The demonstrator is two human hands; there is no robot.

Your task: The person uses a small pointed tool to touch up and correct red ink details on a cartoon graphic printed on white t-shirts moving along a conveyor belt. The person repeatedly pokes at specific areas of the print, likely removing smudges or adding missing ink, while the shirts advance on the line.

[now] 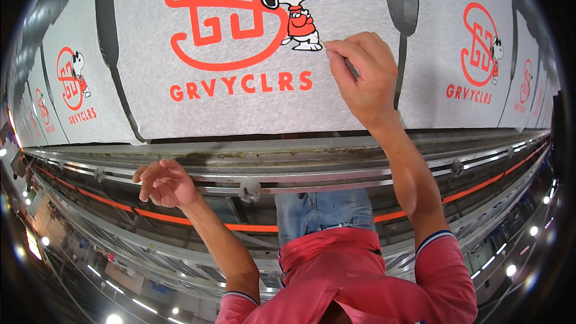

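A light grey fabric panel (pixel 240 111) lies flat in front of me, printed with a large orange-red emblem, a line of orange-red lettering and a cartoon dog (pixel 301 9) in sunglasses and a red top. Over its right part is my right hand (pixel 366 75), thumb and forefinger pinched together just beside the dog's feet. Whatever may be between those fingertips is too small to make out. My left hand (pixel 167 185) hovers apart from the panel, by the metal rail, its fingers loosely bent and spread, holding nothing.
More grey panels with the same print, such as the right-hand panel (pixel 444 54), run off to both sides, with dark strips (pixel 107 18) between them. Along the near edge runs a metal rail (pixel 312 183) with a clamp-like fitting (pixel 249 191). An orange bar (pixel 252 227) passes below it.
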